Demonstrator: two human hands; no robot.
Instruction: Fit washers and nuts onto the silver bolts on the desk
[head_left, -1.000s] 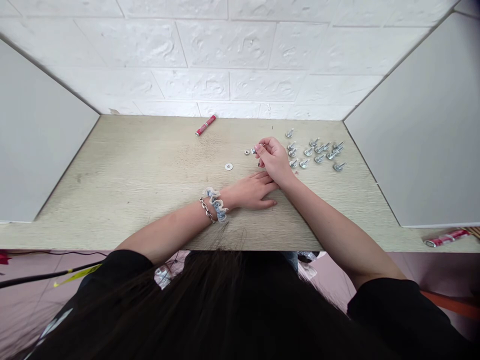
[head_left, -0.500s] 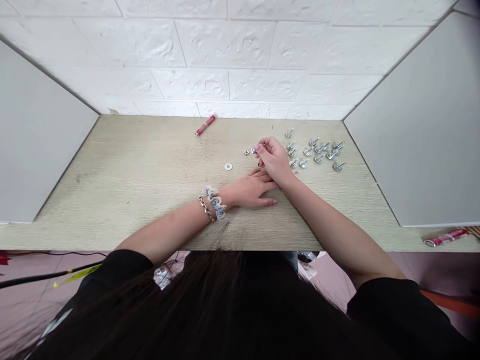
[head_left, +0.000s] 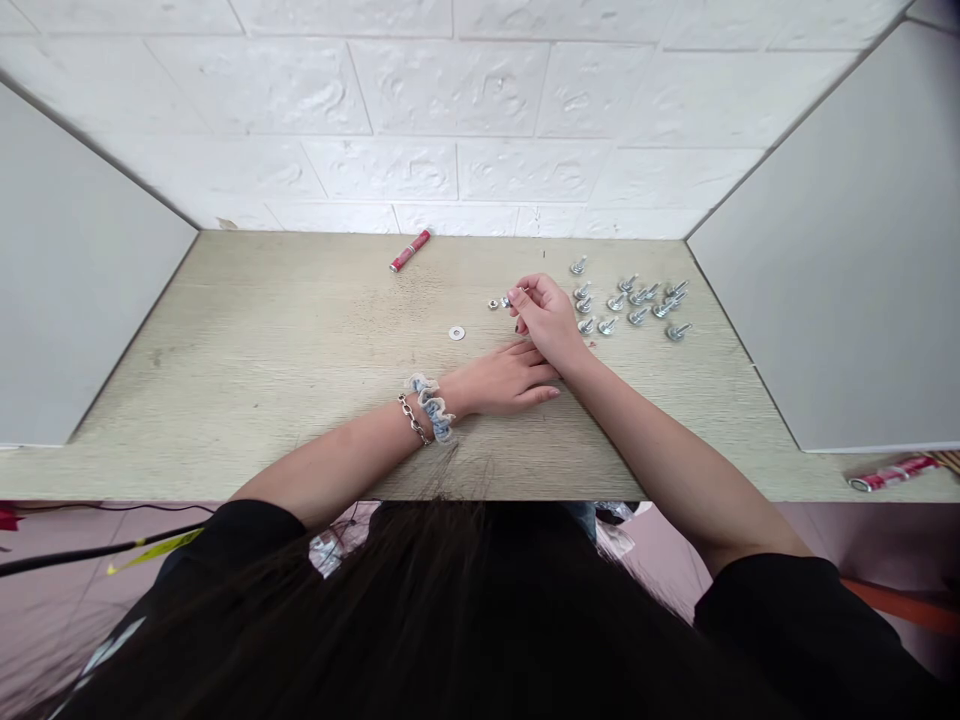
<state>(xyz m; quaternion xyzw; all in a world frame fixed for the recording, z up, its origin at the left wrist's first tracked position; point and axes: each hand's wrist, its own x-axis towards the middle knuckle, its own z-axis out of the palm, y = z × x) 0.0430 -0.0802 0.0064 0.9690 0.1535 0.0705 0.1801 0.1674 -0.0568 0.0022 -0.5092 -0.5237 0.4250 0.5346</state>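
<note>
Because our right hand [head_left: 546, 318] pinches it between thumb and forefinger, the small metal piece [head_left: 505, 301] shows only in part, and we cannot tell whether it is a nut or something else. Just left of those fingertips lies a nut [head_left: 493, 304]; farther left and nearer to us, a flat washer [head_left: 457, 333] does too, both perhaps left there for easy reach. Our left hand [head_left: 502, 382] lies palm down, fingers stretched and close together, thumb held off; its tips run to the right wrist, probably lending it a rest, though we cannot tell if they touch. Right of the pinching fingers, bolts [head_left: 616, 302] lean with shanks upward on disc-like bases, seemingly grouped apart from the loose parts. Well beyond the fingers, leftward, lies a red tube [head_left: 410, 251].
</note>
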